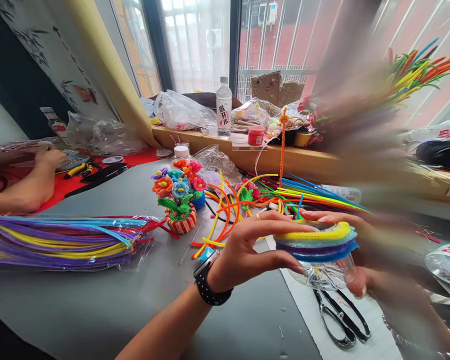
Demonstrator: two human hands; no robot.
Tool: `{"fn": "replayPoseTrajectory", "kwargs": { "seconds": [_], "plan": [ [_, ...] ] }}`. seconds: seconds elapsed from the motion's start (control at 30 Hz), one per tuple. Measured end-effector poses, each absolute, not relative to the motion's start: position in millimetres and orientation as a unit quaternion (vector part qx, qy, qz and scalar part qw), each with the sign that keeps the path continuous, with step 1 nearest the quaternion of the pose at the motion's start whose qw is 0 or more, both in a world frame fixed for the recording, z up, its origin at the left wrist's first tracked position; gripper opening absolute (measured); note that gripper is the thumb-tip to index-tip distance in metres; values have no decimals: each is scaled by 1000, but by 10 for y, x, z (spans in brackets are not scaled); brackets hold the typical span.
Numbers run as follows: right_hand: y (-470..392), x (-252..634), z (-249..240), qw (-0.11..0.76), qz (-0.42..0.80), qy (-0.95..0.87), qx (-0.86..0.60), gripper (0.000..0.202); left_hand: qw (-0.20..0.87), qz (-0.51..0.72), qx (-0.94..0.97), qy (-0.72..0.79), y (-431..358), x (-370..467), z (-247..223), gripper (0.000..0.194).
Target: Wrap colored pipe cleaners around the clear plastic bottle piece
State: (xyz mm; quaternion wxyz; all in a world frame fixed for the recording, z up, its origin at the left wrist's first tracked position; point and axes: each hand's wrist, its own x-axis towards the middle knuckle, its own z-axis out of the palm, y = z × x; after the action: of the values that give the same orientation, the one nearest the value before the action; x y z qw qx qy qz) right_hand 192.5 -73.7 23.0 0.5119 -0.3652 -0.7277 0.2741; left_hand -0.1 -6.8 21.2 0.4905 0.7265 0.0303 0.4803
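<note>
A grey worktop (pixel 135 315) spans the foreground, with a long plastic packet of fuzzy stems (pixel 67 242) at its left. A white sheet (pixel 303 310) at the right bears black-handled scissors (pixel 341 315). Above these, the left hand (pixel 245 247) has its grip on one side of a clear, colour-banded container (pixel 317 245); the blurred right hand (pixel 369 255) holds the opposite side. A striped flower pot (pixel 182 220) stands beyond the left hand's dark watch (pixel 210 290).

Near the windowsill's front edge (pixel 243 159) stand a water bottle (pixel 224 111) and red jar (pixel 255 135), a plastic bag (pixel 183 111) beside the bottle.
</note>
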Motion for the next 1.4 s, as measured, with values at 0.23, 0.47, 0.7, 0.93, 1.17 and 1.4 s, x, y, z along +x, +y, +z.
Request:
{"fn": "replayPoseTrajectory", "kwargs": {
  "seconds": [0.23, 0.47, 0.7, 0.93, 1.17, 1.4],
  "plan": [
    [-702, 1929, 163, 511, 311, -723, -345, 58, 499, 483, 719, 26, -79, -9, 211, 32],
    [-660, 1923, 73, 550, 367, -676, -325, 52, 653, 424, 626, 38, -32, 54, 170, 57],
    [-662, 1899, 68, 511, 325, -694, -389, 44, 816, 307, 489, 30, -85, 180, 97, 63],
    [-723, 1958, 179, 423, 174, -764, -455, 45, 692, 382, 597, 137, -79, 157, 82, 60],
    [-781, 1868, 250, 416, 130, -758, -485, 12, 643, 410, 632, 139, -68, 150, 74, 74],
    [-792, 1973, 165, 436, 197, -720, -504, 18, 578, 423, 679, 161, -101, 147, 114, 61]
  ]
}}
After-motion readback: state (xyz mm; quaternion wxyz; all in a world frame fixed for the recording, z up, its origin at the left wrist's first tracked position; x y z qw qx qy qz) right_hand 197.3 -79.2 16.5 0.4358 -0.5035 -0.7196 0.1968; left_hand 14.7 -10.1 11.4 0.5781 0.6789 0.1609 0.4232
